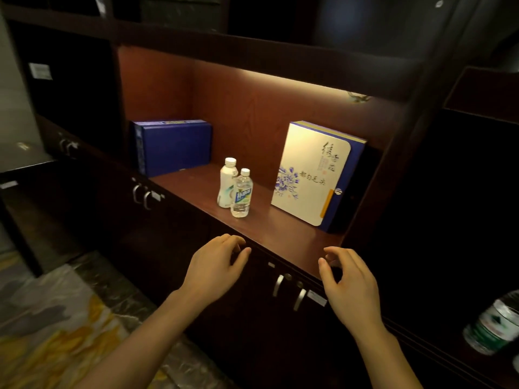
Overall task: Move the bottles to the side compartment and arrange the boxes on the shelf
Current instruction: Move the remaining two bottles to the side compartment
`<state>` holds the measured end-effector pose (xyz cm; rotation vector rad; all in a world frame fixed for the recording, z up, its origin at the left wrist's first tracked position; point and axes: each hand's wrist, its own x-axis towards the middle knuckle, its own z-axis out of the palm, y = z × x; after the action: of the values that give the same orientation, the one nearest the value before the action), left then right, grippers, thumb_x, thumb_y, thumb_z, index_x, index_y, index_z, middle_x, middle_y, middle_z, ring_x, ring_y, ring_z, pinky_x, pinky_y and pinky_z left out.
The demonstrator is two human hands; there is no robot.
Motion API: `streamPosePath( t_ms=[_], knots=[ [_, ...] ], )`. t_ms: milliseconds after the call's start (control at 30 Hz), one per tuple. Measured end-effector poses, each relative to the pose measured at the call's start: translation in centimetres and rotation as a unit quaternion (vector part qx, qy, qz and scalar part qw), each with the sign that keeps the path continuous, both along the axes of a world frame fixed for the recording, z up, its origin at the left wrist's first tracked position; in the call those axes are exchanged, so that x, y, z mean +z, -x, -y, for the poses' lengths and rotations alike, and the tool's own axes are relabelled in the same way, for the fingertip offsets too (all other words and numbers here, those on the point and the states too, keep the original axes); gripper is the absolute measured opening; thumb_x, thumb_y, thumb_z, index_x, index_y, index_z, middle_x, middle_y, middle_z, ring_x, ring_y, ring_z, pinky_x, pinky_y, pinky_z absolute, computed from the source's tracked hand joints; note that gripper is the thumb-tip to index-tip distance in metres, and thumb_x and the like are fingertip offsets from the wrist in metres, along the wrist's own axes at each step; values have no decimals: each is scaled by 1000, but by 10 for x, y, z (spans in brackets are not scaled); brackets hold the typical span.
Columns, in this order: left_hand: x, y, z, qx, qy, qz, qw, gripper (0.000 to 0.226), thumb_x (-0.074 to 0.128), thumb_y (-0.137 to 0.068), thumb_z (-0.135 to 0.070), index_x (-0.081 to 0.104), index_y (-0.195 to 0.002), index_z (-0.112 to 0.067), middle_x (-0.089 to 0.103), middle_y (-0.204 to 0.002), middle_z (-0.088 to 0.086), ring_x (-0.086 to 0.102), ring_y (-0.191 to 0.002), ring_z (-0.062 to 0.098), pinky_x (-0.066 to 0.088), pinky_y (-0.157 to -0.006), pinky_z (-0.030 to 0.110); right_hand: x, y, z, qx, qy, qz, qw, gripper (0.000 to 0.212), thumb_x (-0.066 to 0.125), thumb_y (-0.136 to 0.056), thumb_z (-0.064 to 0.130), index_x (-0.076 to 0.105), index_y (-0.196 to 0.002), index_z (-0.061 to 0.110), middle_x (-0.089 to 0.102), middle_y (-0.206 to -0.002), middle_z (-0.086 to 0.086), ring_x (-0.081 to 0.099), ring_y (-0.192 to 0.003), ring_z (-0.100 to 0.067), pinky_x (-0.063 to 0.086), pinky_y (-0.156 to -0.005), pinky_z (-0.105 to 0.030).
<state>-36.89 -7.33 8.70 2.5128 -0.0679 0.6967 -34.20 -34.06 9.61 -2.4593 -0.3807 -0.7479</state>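
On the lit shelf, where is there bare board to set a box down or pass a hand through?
Bare board lies between the blue box at the left wall and the two bottles. A narrower gap separates the bottles from the white floral box. The front strip of the shelf is clear. It is tightest at the right wall, where the floral box leans.

Head view, down toward shelf [196, 189]

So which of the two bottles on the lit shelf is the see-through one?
The clear bottle, the shorter one at the front with a blue label. The white bottle just behind and left of it is opaque and taller.
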Motion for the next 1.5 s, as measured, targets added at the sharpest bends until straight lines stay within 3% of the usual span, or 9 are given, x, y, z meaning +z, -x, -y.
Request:
streamPosePath(
  t_ms=[167, 433, 867, 967, 1100, 1167, 1267, 1367, 1500],
  knots=[
    [-10, -5, -25, 22, 20, -6, 1000, 23, 51, -97, -47, 66, -106, -33, 61, -84, -19, 57, -76, -3, 41, -65, 12, -2, -13, -37, 34, -17, -10, 999, 5, 64, -94, 25, 65, -98, 28, 60, -87, 18, 58, -82, 3, 42, -66, -13],
    [-22, -52, -52, 59, 67, -31, 996, 13, 55, -98, -39, 65, -95, -32, 62, -70, -16, 59, -61, -1, 37, -54, 13, -11, -67, -75, 58, -28, -39, 997, 9, 63, -94, 23, 64, -87, 28, 61, -80, 18, 60, -74, -2, 54, -63, -27],
    [-46, -226, -101, 114, 197, -80, 970, 13, 59, -95, -30, 68, -86, -28, 69, -74, -10, 64, -66, 6, 52, -65, 27, -45, -251, -142, 90, -158, -160, 970, 7, 67, -92, 23, 69, -88, 27, 69, -80, 14, 63, -76, 1, 39, -61, -4],
    [-49, -260, -108, 131, 205, -84, 966, 8, 61, -93, -28, 69, -91, -26, 68, -79, -11, 64, -70, 4, 47, -64, 22, -52, -288, -156, 104, -175, -185, 961, 6, 70, -90, 23, 68, -92, 29, 68, -82, 13, 62, -75, 1, 41, -60, -4],
    [-55, -300, -115, 131, 221, -82, 963, 11, 65, -91, -26, 64, -102, -26, 65, -88, -12, 63, -76, 5, 50, -71, 24, -65, -334, -176, 131, -202, -230, 943, 28, 76, -86, 27, 64, -111, 27, 67, -100, 13, 63, -87, 1, 48, -71, -13],
    [-59, -322, -119, 131, 233, -86, 960, 25, 69, -89, -26, 62, -112, -21, 65, -96, -7, 63, -82, 8, 53, -78, 30, -72, -354, -187, 140, -194, -259, 936, 49, 79, -83, 34, 56, -126, 25, 62, -118, 11, 61, -104, -3, 53, -84, -25],
    [-67, -351, -127, 145, 258, -99, 950, 50, 74, -86, -32, 55, -129, -17, 60, -113, -3, 61, -95, 10, 49, -81, 26, -83, -374, -202, 150, -197, -287, 926, 78, 82, -79, 41, 43, -144, 21, 52, -141, 4, 54, -125, -13, 49, -101, -34],
    [-76, -377, -133, 149, 282, -112, 941, 69, 78, -83, -34, 45, -141, -16, 52, -131, 3, 57, -114, 16, 44, -87, 25, -95, -386, -214, 162, -212, -307, 913, 96, 85, -73, 43, 32, -151, 23, 43, -152, 2, 49, -133, -16, 45, -103, -31],
    [-81, -401, -138, 133, 295, -127, 938, 85, 81, -80, -36, 35, -150, -17, 41, -151, 7, 46, -134, 22, 45, -106, 42, -104, -394, -224, 181, -222, -310, 907, 104, 87, -68, 45, 30, -152, 27, 44, -150, 4, 49, -131, -13, 47, -100, -30]
  ],
)
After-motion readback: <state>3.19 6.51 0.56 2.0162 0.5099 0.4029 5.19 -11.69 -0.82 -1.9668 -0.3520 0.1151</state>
